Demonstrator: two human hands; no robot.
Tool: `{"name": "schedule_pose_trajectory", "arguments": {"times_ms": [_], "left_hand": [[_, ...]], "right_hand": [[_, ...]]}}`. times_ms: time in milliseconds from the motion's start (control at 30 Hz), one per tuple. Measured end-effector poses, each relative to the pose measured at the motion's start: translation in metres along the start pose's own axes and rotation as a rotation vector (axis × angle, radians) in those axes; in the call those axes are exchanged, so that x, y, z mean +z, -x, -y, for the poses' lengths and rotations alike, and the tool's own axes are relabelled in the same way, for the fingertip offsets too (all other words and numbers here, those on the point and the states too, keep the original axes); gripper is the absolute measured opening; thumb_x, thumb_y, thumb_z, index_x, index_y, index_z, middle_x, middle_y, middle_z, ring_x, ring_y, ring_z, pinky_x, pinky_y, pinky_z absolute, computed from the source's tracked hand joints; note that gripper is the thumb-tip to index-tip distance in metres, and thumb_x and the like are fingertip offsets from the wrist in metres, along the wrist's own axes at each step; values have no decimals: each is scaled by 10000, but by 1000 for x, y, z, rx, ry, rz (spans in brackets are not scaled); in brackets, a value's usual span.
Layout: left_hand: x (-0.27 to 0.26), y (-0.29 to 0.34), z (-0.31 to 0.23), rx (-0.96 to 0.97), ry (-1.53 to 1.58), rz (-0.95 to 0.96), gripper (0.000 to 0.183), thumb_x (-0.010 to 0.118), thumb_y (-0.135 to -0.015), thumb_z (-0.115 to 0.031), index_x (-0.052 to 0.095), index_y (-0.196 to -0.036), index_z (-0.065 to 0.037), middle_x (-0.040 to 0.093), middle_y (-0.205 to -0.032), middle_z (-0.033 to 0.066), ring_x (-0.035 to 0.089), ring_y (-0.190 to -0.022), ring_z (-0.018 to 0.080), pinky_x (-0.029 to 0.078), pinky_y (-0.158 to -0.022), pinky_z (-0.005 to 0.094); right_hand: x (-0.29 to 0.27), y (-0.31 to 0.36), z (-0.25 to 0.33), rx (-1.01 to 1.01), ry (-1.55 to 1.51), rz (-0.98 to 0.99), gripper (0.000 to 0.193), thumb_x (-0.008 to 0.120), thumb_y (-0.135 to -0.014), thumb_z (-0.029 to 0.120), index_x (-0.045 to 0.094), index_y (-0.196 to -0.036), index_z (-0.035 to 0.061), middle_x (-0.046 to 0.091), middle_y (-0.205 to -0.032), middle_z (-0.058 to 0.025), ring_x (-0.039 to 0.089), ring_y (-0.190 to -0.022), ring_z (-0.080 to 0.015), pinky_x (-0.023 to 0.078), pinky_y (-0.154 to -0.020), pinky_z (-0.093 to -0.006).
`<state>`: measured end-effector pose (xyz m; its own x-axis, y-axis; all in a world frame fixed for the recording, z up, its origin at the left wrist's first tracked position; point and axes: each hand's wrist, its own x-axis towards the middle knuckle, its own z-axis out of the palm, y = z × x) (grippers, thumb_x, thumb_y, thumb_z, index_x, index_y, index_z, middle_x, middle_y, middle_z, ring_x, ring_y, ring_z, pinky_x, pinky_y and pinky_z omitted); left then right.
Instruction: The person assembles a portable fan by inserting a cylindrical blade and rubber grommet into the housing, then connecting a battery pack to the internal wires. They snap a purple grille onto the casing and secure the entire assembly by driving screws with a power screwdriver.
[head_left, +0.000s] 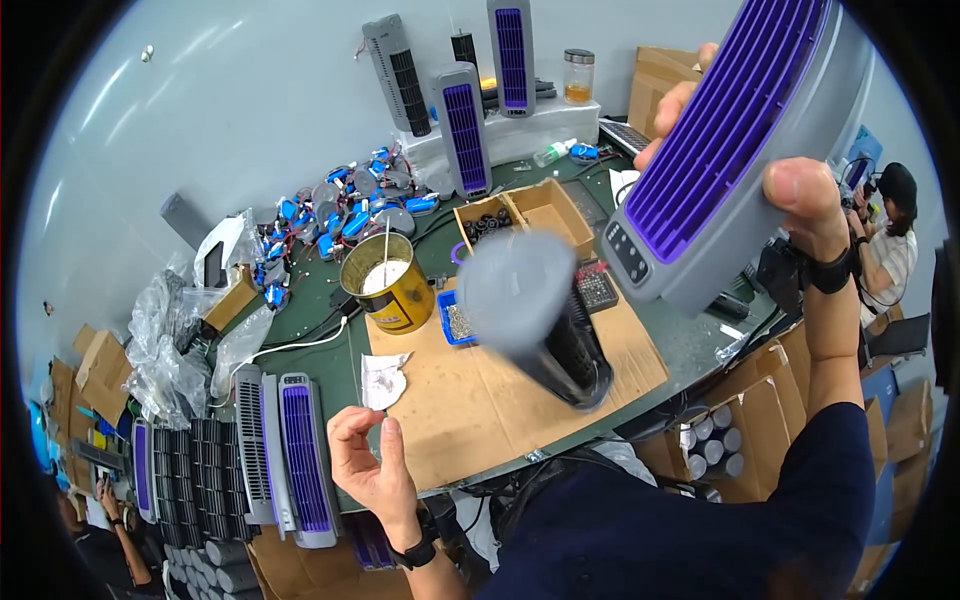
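My right hand point(808, 205) is closed round a tower fan housing point(715, 140), grey with a purple grille, raised and tilted at the upper right. Thumb and fingers grip its sides. My left hand point(375, 465) is open at the table's front edge, thumb apart from the half-curled fingers, with nothing in it. Between the hands, a black fan part with a round grey end point(525, 300) shows over the cardboard sheet point(470, 405), smeared by motion. I cannot tell whether it touches the sheet. A torn piece of white paper point(384, 380) lies near my left hand.
Behind the sheet stand a yellow tin point(405, 308), a blue tray of screws point(458, 322) and a cardboard parts box point(555, 215). Blue-wrapped motors point(350, 215) pile up at the back left. Finished-looking fans point(462, 130) stand behind; more housings point(305, 455) stand left. Co-workers point(885, 235) are at both sides.
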<state>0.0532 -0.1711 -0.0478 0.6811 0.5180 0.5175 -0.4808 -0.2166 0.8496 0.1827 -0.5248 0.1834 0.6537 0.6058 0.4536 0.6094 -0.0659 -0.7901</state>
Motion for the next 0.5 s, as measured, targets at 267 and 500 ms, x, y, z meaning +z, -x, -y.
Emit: {"name": "schedule_pose_trajectory", "arguments": {"times_ms": [267, 500], "left_hand": [[19, -20, -15, 66, 0, 137, 273, 726, -771, 50, 594, -1003, -8, 560, -991, 86, 560, -898, 176, 451, -844, 284], [74, -93, -89, 589, -286, 674, 929, 868, -585, -150, 440, -1403, -39, 540, -1369, 151, 420, -1348, 389, 341, -1090, 469]], "right_hand": [[-19, 7, 18, -4, 355, -145, 862, 740, -751, 445, 341, -1418, 72, 590, -1193, -191, 661, -1056, -352, 596, -863, -493], [59, -46, 19, -191, 209, 44, 732, 808, -700, 486, 573, -1162, -30, 626, -1154, -156, 681, -1005, -282, 578, -865, -409]]}}
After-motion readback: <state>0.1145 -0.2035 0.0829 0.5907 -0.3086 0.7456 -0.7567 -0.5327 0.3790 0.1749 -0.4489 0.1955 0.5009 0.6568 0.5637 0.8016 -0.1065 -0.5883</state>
